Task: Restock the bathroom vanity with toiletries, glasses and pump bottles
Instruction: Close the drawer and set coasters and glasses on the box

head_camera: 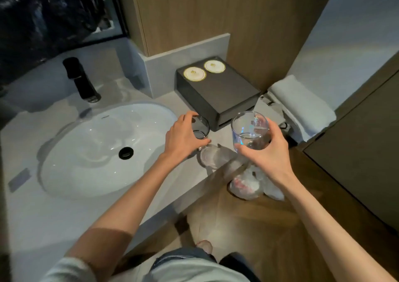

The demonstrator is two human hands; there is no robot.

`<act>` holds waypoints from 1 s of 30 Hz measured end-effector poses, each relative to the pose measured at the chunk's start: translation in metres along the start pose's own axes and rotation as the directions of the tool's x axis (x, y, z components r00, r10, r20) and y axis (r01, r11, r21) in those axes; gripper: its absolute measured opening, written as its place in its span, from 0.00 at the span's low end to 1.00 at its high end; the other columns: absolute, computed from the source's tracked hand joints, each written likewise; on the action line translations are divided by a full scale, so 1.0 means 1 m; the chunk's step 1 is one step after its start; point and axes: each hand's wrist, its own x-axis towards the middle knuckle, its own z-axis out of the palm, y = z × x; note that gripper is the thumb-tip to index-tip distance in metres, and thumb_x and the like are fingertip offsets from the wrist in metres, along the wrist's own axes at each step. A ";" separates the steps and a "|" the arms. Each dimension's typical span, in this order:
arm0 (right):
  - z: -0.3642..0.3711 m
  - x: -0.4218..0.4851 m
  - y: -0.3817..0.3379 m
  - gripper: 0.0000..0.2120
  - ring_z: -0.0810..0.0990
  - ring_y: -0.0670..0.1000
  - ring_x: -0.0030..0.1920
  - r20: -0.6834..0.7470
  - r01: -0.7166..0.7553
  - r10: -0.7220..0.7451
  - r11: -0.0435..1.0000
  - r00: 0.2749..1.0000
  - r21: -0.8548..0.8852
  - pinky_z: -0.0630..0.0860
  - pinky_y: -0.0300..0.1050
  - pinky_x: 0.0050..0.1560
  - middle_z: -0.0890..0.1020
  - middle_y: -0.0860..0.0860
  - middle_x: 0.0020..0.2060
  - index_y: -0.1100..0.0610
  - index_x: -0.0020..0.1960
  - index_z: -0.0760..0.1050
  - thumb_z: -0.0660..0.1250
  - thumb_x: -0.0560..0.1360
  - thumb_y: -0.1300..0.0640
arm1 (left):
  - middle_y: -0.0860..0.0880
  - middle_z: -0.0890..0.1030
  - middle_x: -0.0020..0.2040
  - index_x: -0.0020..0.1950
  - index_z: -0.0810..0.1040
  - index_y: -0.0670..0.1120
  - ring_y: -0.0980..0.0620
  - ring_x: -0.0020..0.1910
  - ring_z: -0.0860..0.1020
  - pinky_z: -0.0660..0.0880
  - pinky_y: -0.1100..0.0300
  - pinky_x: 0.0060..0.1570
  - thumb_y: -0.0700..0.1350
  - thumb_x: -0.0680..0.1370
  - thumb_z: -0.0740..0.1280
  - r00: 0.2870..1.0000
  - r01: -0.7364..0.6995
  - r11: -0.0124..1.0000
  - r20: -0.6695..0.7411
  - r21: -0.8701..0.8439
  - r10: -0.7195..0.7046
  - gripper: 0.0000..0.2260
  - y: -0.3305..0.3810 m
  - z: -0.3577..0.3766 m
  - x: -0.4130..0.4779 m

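Breakage is the main hazard: the right grip [265, 152] curls round a clear glass [249, 128] held in the air above the edge of the desk [187, 180], so a slip would likely send it to the wooden floor [269, 227] below that grip. The left grip [183, 134] clasps a dark glass [200, 128] low at the desk, close enough for the two to knock together, and the round disc [212, 156] between the grips could skid.
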 end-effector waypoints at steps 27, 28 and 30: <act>-0.049 0.209 0.062 0.35 0.74 0.35 0.52 0.595 0.230 -0.315 0.949 0.740 0.217 0.68 0.24 0.52 0.74 0.42 0.54 0.52 0.62 0.66 0.80 0.61 0.58 | 0.41 0.61 0.74 0.75 0.57 0.45 0.42 0.73 0.60 0.60 0.45 0.70 0.54 0.63 0.77 0.799 0.555 0.831 -0.253 -0.039 -0.546 0.47 0.080 0.081 0.027; -0.049 0.214 0.063 0.35 0.74 0.39 0.54 0.600 0.255 -0.327 0.945 0.730 0.204 0.68 0.26 0.53 0.75 0.44 0.55 0.50 0.61 0.65 0.80 0.60 0.57 | 0.40 0.57 0.75 0.76 0.55 0.45 0.41 0.75 0.54 0.55 0.42 0.72 0.56 0.63 0.77 0.811 0.537 0.844 -0.270 -0.005 -0.518 0.48 0.085 0.079 0.026; -0.048 0.222 0.064 0.34 0.73 0.43 0.57 0.601 0.339 -0.370 0.925 0.709 0.169 0.67 0.29 0.55 0.74 0.44 0.56 0.47 0.59 0.64 0.80 0.61 0.55 | 0.42 0.57 0.76 0.76 0.57 0.45 0.44 0.76 0.51 0.53 0.51 0.74 0.58 0.67 0.73 0.826 0.471 0.881 -0.324 -0.053 -0.461 0.44 0.102 0.065 0.027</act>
